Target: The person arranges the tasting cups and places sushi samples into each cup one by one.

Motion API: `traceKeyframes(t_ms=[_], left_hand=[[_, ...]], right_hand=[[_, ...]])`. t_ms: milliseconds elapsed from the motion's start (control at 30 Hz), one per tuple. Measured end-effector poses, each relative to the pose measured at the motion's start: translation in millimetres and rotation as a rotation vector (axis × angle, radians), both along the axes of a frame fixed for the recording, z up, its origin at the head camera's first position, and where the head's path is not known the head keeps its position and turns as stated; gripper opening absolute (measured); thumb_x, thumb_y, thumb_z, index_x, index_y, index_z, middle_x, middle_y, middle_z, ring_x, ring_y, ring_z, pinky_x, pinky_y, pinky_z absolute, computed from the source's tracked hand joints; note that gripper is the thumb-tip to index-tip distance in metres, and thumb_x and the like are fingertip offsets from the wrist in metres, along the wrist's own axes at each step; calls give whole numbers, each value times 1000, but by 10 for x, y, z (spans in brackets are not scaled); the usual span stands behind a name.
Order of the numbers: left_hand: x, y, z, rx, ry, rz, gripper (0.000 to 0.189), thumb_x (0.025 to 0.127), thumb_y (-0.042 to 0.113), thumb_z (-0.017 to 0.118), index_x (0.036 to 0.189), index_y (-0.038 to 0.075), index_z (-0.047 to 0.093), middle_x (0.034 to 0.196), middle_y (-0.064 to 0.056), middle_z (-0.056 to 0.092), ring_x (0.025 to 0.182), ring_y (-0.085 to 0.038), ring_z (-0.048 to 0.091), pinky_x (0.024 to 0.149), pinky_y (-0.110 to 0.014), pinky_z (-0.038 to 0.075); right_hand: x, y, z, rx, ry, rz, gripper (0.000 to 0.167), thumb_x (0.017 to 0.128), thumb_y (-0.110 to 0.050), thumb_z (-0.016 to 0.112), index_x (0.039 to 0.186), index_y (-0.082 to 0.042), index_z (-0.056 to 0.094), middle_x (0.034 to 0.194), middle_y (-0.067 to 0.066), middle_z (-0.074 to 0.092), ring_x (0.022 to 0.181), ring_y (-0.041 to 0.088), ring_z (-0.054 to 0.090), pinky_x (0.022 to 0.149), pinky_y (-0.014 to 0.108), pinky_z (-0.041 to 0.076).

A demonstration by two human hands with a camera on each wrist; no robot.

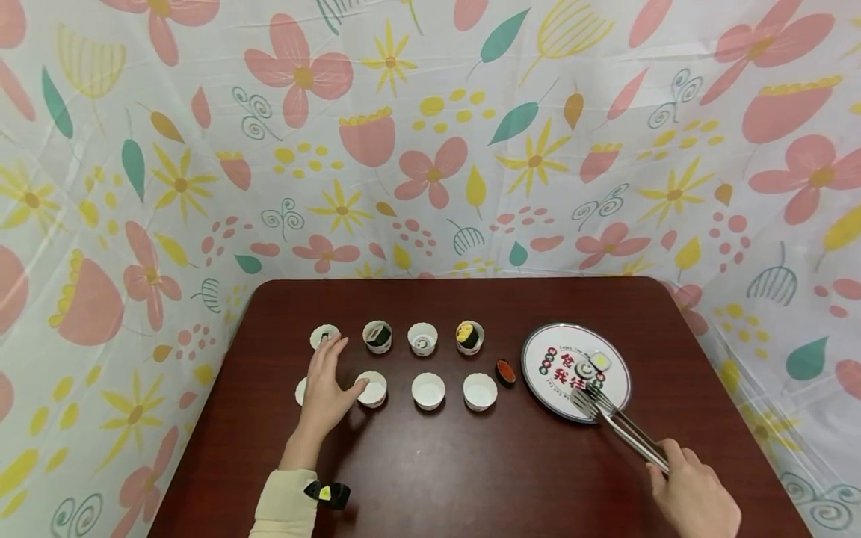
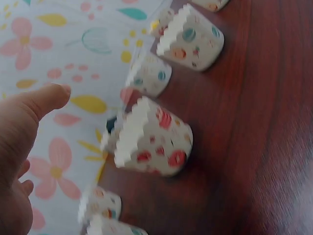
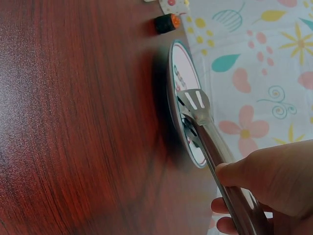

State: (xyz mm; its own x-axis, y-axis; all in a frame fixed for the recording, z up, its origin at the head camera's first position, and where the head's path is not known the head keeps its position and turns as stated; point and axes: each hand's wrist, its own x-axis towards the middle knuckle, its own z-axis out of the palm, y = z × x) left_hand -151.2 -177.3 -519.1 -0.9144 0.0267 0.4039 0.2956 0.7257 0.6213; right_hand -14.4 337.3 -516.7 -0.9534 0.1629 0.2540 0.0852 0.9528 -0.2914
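Observation:
My left hand (image 1: pixel 328 385) hovers over the left end of two rows of white paper baking cups, fingers stretched out and thumb spread. Its thumb overlaps a front-row cup (image 1: pixel 372 396) in the head view; the left wrist view shows this hand apart from the patterned cup (image 2: pixel 159 142). My right hand (image 1: pixel 696 489) grips metal serving tongs (image 1: pixel 635 439), whose slotted heads are over the round plate (image 1: pixel 546 345). Beside the tong tips on the plate lie a sushi roll (image 1: pixel 584 370) and a piece with a yellow centre (image 1: pixel 599 362).
Back-row cups hold sushi pieces: a dark-wrapped one (image 1: pixel 378 335), a small roll (image 1: pixel 422 343) and a yellow-topped one (image 1: pixel 467 334). An orange-topped sushi piece (image 1: pixel 505 372) stands on the dark wooden table (image 1: pixel 417 471) left of the plate. Flowered cloth (image 1: pixel 430 149) hangs behind the table.

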Motion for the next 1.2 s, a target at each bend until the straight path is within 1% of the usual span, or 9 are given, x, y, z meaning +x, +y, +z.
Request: traceKeyframes(t_ms=[133,267,333,400,633,767,900,1033,1200], left_hand=[[75,-122,-78,20,1,88,80,66,18,81,135,7,42,144,-10,35,136,-34,23,102,-56,26],[154,-230,-162,47,-12,174,85,63,21,84,136,8,41,144,-10,34,138,-31,20,105,-55,22],[190,-283,-200,58,-27,207,88,62,22,85,137,9,40,145,-10,34,138,-30,19,105,-55,22],[227,-327,-229,65,-45,228,91,61,22,85,138,10,38,146,-11,32,138,-31,19,106,-54,21],[322,-441,-343,76,-161,266,96,62,22,84,142,7,31,147,-13,28,135,-34,22,104,-54,24],[334,-495,-418,79,-241,284,98,65,24,83,143,8,27,146,-14,27,133,-35,26,100,-53,29],[334,-527,-465,67,-312,301,98,66,27,82,144,10,24,143,-17,30,130,-37,31,97,-55,33],[331,-538,-484,91,-346,297,97,67,26,81,144,8,24,140,-18,35,127,-38,36,95,-56,35],[314,-548,-517,111,-368,290,95,68,26,80,143,8,26,139,-17,37,125,-37,39,94,-56,36]], right_hand=[[-3,0,14,-3,-18,-3,31,72,-9,69,99,-4,54,75,16,56,56,40,51,42,49,34],[-22,4,17,4,-3,13,33,71,-9,70,99,-3,53,75,16,57,54,38,50,43,49,35],[-30,7,15,8,7,19,33,70,-8,70,99,-3,53,75,16,57,53,38,50,44,49,35],[-33,14,15,11,12,20,34,70,-8,71,99,-3,53,76,17,57,54,39,50,44,50,35],[-47,10,25,4,55,25,35,67,-5,73,97,-2,55,72,18,56,49,38,47,44,51,34],[-56,-18,42,6,68,19,34,67,-6,73,97,-4,55,73,17,57,51,38,48,44,50,34],[-73,-43,72,11,72,15,33,68,-7,73,97,-5,56,75,17,58,54,39,49,45,50,34],[-99,-64,107,18,63,3,32,69,-8,73,97,-6,56,77,17,58,56,40,49,44,50,34],[-135,-95,132,24,57,-7,31,69,-9,73,95,-7,56,76,16,57,56,40,49,42,48,32]])
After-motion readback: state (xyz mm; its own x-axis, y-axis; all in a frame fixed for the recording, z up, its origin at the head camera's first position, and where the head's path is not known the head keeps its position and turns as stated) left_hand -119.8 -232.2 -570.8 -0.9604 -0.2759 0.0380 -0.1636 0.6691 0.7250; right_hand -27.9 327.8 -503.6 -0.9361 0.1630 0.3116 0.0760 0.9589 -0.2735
